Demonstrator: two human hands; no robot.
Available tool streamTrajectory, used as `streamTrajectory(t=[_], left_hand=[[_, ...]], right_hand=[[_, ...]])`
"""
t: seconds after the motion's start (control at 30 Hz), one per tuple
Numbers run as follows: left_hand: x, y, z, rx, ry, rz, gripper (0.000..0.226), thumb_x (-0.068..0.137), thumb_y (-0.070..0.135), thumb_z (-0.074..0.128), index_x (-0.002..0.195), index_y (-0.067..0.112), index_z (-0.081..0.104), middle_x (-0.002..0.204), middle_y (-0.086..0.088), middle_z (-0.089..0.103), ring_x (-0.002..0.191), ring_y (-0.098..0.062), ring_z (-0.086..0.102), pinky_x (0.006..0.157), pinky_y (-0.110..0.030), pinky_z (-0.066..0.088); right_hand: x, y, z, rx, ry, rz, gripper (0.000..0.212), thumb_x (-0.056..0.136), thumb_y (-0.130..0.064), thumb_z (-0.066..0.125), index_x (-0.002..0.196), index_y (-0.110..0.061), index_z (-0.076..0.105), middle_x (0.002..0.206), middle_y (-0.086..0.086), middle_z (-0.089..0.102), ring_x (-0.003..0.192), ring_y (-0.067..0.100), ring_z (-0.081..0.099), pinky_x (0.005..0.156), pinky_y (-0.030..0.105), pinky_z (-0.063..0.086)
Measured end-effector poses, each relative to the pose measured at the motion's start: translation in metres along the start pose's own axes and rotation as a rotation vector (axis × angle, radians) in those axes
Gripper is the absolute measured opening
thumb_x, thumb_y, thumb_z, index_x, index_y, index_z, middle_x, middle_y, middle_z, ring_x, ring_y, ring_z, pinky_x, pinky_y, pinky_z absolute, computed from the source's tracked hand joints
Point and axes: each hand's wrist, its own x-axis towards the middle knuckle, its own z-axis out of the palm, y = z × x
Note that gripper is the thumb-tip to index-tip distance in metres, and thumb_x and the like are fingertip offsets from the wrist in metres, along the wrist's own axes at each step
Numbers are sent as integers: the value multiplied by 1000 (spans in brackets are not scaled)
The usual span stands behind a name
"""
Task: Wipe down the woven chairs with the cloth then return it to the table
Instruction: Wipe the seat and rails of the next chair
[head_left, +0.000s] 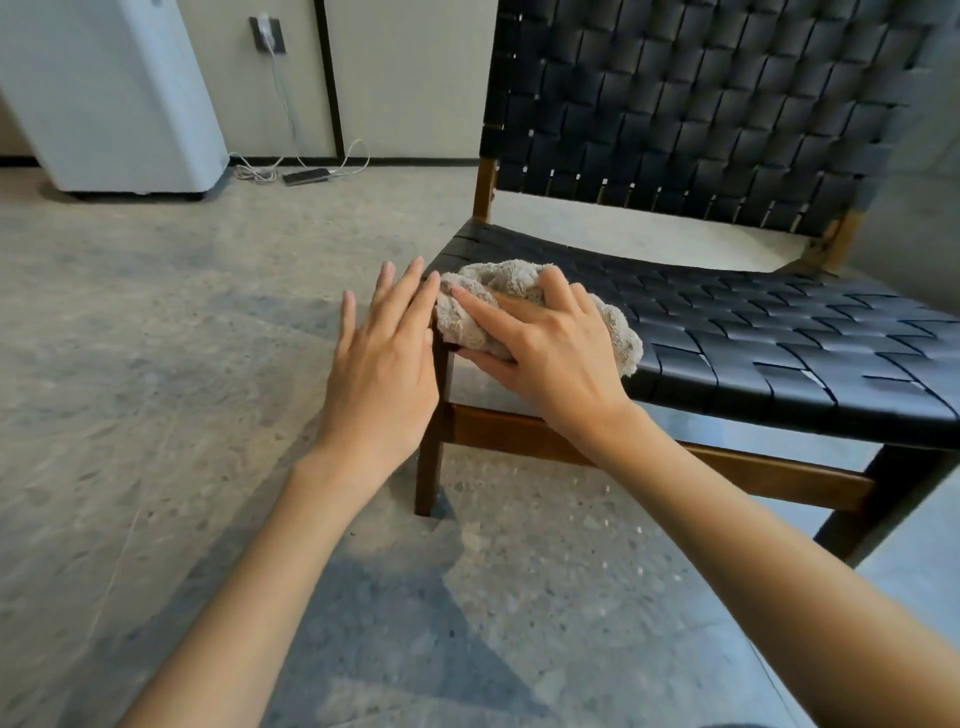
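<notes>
Here, my right hand (545, 358) grips the cloth (498, 283) at a corner of the woven chair (779, 332).
The seat stretches toward three o'clock; my left hand (382, 364), fingers spread, hovers at nine.

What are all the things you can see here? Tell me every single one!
black woven-strap chair with a brown wooden frame: one, black and brown, on the right, standing on the floor
fluffy beige cloth: one, beige, on the near corner of the chair seat
tall white plastic appliance: one, white, far left by the wall
dark flat phone: one, dark, on the floor by the wall
thin white cable: one, white, from the wall socket down to the phone
dark wall socket: one, dark grey, on the wall above the phone
speckled grey floor: one, grey, under everything
left hand: one, fingers straight, beside the cloth
right hand: one, grips the cloth
</notes>
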Motion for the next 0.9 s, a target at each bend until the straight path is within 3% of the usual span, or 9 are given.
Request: streamTrajectory(t=[0.13,0.4,0.5,0.63,0.8,0.9], left_hand=[[4,23,14,174,-41,63,49,102,23,26,150,19,18,159,0,11,147,-16,-2,116,-40,-13],[13,109,75,155,-130,239,51,100,36,17,147,22,30,155,0,27,146,-18,9,114,-42,-15],[14,148,101,148,-151,288,56,97,41,13,146,21,33,152,0,34,144,-18,19,118,-44,-4],[16,190,128,183,-192,403,60,96,44,9,149,22,25,153,1,31,144,-17,21,116,-39,14],[31,249,156,140,-208,567,52,100,42,21,148,25,27,149,-2,39,138,-21,34,108,-37,32],[35,283,177,136,-219,675,50,101,42,19,149,29,23,150,-1,37,136,-19,35,105,-36,33]], right_hand=[[-24,26,-12,42,-76,57,51,90,-51,55,135,-28,55,118,-2,68,93,28,50,70,34,38],[-122,127,-39,-67,-90,148,50,90,-62,45,130,-34,59,126,-3,62,95,29,46,77,38,43],[-165,170,-48,-134,-68,195,49,91,-62,45,128,-34,60,129,-3,60,100,34,49,81,41,43],[-218,228,-64,-245,-20,357,45,89,-61,50,119,-32,66,130,-2,61,105,33,44,85,42,37],[-271,286,-89,-379,32,539,48,93,-61,44,111,-26,71,129,-1,61,106,39,48,85,42,35],[-285,298,-95,-437,92,574,43,94,-58,46,111,-27,70,128,1,61,105,33,38,83,41,33]])
